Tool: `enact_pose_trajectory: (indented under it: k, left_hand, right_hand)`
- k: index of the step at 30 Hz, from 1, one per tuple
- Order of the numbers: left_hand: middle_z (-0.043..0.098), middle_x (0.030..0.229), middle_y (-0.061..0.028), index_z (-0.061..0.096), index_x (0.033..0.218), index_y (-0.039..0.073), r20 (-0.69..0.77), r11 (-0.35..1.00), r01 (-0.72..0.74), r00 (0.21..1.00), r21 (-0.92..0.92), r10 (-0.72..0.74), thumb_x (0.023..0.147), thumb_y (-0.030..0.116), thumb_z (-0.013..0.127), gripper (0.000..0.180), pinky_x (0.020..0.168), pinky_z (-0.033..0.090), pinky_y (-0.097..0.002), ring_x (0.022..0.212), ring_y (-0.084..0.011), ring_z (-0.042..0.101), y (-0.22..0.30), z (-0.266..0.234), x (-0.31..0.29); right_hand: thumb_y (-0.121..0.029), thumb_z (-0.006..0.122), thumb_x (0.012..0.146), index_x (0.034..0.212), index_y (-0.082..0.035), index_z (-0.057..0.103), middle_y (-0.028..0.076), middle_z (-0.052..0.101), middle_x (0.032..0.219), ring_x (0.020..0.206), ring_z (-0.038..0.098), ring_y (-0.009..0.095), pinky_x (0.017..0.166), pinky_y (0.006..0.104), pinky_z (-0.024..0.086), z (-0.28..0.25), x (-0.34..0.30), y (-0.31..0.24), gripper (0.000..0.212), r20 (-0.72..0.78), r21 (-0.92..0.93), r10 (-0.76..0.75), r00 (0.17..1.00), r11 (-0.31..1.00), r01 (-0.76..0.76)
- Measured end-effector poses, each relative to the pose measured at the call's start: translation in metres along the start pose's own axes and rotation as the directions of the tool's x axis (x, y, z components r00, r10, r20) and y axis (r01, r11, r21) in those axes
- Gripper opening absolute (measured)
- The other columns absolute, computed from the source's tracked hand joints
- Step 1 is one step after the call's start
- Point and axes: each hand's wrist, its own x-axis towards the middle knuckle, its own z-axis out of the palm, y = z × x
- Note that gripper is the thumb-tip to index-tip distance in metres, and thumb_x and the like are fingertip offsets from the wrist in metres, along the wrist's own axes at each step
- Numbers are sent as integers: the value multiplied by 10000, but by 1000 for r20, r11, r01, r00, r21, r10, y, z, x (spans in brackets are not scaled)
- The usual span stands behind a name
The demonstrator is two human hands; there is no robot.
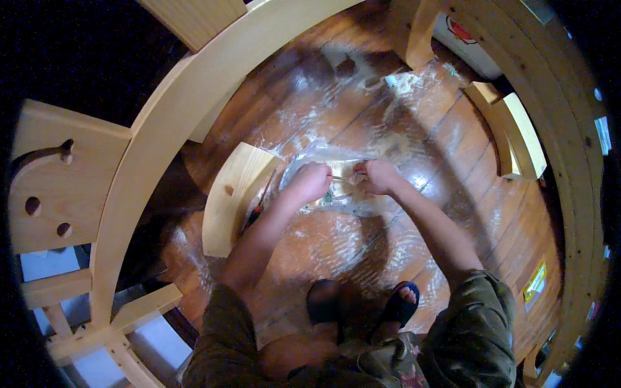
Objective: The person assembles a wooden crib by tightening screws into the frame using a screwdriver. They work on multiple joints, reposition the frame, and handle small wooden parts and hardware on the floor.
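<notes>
Both hands are close together over a clear plastic bag (362,208) that lies on the floor with small pale items in it. My left hand (314,181) is closed, and a thin light rod-like piece (338,177) sticks out from its fingertips toward the right. My right hand (378,176) is also closed, fingers pinched, at the bag's right part. Whatever it grips is too small to make out. Left of the bag stands a pale wooden board (226,200) with one hole. Beside my left forearm a slim tool with a red and black handle (257,210) leans by the board.
Pale dust covers much of the wooden floor (323,239). Curved wooden frame parts (162,110) rise on the left, including a panel (71,174) with holes. A wooden block (511,136) stands to the right, near a yellow-edged packet (535,284). My sandalled feet (401,304) are below.
</notes>
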Motion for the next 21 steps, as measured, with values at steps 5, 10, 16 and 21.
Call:
enact_pose_trajectory:
  k: [5,10,16,21]
  left_hand:
    - [597,753,-232,610,733,-38,-161,943,197,974,268,-157,672,76,514,161,684,474,-415,725,-346,598,6,5,-22]
    - [594,806,-230,608,811,-15,-324,957,235,931,172,-171,719,114,480,204,711,465,-414,765,-334,591,-23,25,-24]
    - [566,850,-207,560,794,-6,-257,944,209,926,-255,-275,818,175,414,234,730,423,-393,836,-323,556,-49,34,-9]
    - [579,929,-127,505,944,43,78,637,387,886,-666,-457,842,236,402,242,810,369,-410,961,-238,528,-109,51,15]
  right_hand:
    - [-257,573,694,929,-71,595,116,621,833,779,602,264,671,368,485,41,19,-6,301,104,-189,104,989,978,-83]
    - [-128,476,745,757,-77,645,115,629,800,767,618,238,644,379,491,40,2,-42,177,-38,-204,-92,995,975,83]
    - [-142,486,740,778,-64,641,134,620,802,785,608,283,674,393,479,12,0,-33,178,-74,-169,131,989,975,-142]
    - [-171,513,716,844,-31,607,177,608,810,797,590,332,713,415,474,9,14,-64,212,173,-50,29,984,999,-21]
